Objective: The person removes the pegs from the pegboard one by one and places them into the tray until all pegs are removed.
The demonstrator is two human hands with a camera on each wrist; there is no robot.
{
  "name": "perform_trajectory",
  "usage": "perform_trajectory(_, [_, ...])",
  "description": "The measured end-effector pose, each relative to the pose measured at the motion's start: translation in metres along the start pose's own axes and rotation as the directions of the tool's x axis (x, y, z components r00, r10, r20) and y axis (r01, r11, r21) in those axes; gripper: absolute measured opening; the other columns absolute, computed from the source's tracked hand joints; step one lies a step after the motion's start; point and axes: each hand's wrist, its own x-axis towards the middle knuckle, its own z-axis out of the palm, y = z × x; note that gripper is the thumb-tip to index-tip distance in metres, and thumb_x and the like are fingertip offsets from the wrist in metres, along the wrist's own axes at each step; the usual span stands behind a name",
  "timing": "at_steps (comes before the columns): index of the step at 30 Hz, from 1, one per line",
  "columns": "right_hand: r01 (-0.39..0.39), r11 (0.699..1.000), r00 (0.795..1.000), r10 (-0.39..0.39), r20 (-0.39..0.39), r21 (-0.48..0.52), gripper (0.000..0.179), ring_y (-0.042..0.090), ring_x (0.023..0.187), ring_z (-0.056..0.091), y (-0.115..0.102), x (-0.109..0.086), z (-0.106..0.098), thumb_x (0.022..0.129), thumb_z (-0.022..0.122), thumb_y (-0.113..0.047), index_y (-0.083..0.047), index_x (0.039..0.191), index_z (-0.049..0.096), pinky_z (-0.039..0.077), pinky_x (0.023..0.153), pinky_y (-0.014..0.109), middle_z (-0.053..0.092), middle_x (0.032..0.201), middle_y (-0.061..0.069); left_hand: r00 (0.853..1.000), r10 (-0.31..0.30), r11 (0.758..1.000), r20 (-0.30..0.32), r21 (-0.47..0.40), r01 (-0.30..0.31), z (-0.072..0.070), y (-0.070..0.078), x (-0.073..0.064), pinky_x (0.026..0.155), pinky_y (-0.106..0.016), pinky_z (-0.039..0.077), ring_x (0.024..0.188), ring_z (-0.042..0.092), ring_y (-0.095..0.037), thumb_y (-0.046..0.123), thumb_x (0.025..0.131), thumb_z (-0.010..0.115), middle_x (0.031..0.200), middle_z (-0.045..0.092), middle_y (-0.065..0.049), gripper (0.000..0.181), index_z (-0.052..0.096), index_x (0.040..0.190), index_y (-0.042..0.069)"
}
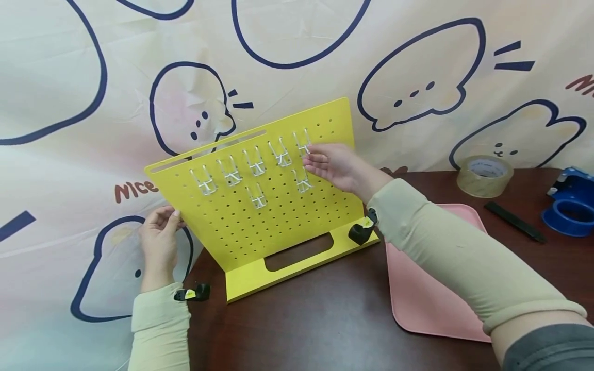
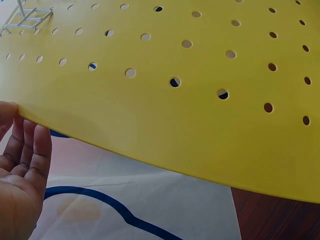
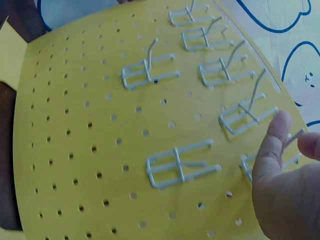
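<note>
Yellow pegboard (image 1: 280, 200), white wire hooks (image 1: 258, 201)
Left grip (image 1: 160, 234) pinches the board's edge; right grip (image 1: 340, 166) at the top-right hook (image 1: 303, 148), pinch unclear.

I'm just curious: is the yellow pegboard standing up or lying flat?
Standing: the yellow pegboard rises from its slotted base; the left hand pinches one side.

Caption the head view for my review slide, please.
Left hand pinching the edge of a perforated yellow pegboard, right hand at a white wire hook in its top row.
</note>
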Motion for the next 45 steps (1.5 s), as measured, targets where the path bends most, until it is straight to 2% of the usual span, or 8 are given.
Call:
perform_trajectory(5, [0.023,0.998,0.999,-0.021,-0.041,0.065,0.008,0.012,0.08,0.063,0.002,0.001,0.003,0.106,0.056,-0.006,0.0,0.111,0.06,0.056,0.076,0.019,0.062,0.094,0.007,1.0,0.017,1.0,0.018,-0.007,-0.017,0.004,0.0,0.002,0.078,-0.015,0.054,0.09,0.063,-0.014,0.007,0.102,0.064,0.1,0.064,-0.003,0.004,0.068,0.104,0.009])
perform_trajectory(11, [0.03,0.998,0.999,-0.028,-0.036,0.054,0.016,0.011,0.079,0.06,0.005,-0.004,-0.003,0.106,0.056,-0.004,0.003,0.12,0.059,0.055,0.073,0.017,0.061,0.096,0.007,0.999,0.028,0.999,0.021,-0.021,-0.028,0.007,0.0,0.003,0.076,-0.016,0.054,0.086,0.063,-0.013,0.004,0.102,0.063,0.098,0.064,-0.006,0.008,0.068,0.1,0.01])
perform_trajectory(18, [0.055,0.994,0.998,-0.058,-0.023,-0.098,0.02,0.012,0.082,0.061,0.004,-0.014,-0.031,0.106,0.055,-0.002,0.005,0.125,0.055,0.054,0.073,0.017,0.062,0.097,0.007,0.999,0.032,0.999,0.013,-0.03,-0.032,0.004,-0.001,0.001,0.076,-0.015,0.054,0.086,0.062,-0.013,0.005,0.102,0.064,0.098,0.064,-0.006,0.007,0.068,0.1,0.009])
perform_trajectory(26, [0.05,0.962,0.991,-0.081,-0.104,-0.268,0.023,0.01,0.087,0.063,0.002,-0.029,-0.081,0.106,0.058,-0.006,0.003,0.127,0.054,0.056,0.082,0.019,0.063,0.104,0.007,0.999,0.033,0.999,0.01,0.001,-0.033,0.002,0.001,0.001,0.077,-0.014,0.053,0.088,0.062,-0.013,0.008,0.102,0.065,0.099,0.065,-0.002,0.005,0.069,0.104,0.009])
perform_trajectory(31, [0.025,0.915,0.985,-0.091,-0.147,-0.403,0.028,0.01,0.092,0.061,0.006,-0.037,-0.109,0.107,0.059,-0.013,0.002,0.13,0.054,0.054,0.085,0.018,0.061,0.108,0.005,1.0,0.027,1.0,-0.003,-0.008,-0.027,0.001,0.002,0.0,0.077,-0.014,0.053,0.087,0.061,-0.014,0.007,0.102,0.065,0.098,0.064,-0.003,0.004,0.068,0.104,0.008])
perform_trajectory(37, [-0.024,0.814,0.976,-0.108,-0.192,-0.58,0.043,0.009,0.101,0.06,0.014,-0.049,-0.156,0.108,0.056,-0.02,0.004,0.143,0.047,0.054,0.092,0.022,0.056,0.124,0.009,1.0,0.003,1.0,-0.003,0.025,-0.002,0.002,0.0,-0.003,0.077,-0.013,0.053,0.089,0.062,-0.013,0.009,0.102,0.065,0.1,0.064,-0.002,0.003,0.068,0.104,0.01])
perform_trajectory(40, [-0.034,0.777,0.97,-0.126,-0.208,-0.629,0.045,0.005,0.097,0.061,0.016,-0.055,-0.18,0.109,0.055,-0.02,0.007,0.144,0.045,0.055,0.09,0.021,0.059,0.119,0.006,1.0,0.018,0.999,0.003,0.031,-0.018,0.003,-0.001,-0.002,0.077,-0.014,0.053,0.089,0.062,-0.013,0.009,0.103,0.064,0.101,0.065,-0.003,0.004,0.068,0.104,0.009])
perform_trajectory(45, [-0.047,0.756,0.963,-0.138,-0.23,-0.652,0.042,0.001,0.087,0.063,0.024,-0.06,-0.214,0.108,0.055,-0.015,0.012,0.139,0.046,0.056,0.082,0.02,0.062,0.1,-0.004,1.0,0.025,1.0,-0.001,0.014,-0.025,0.002,-0.003,-0.001,0.076,-0.013,0.053,0.088,0.062,-0.013,0.008,0.102,0.065,0.1,0.065,-0.002,0.005,0.069,0.104,0.01])
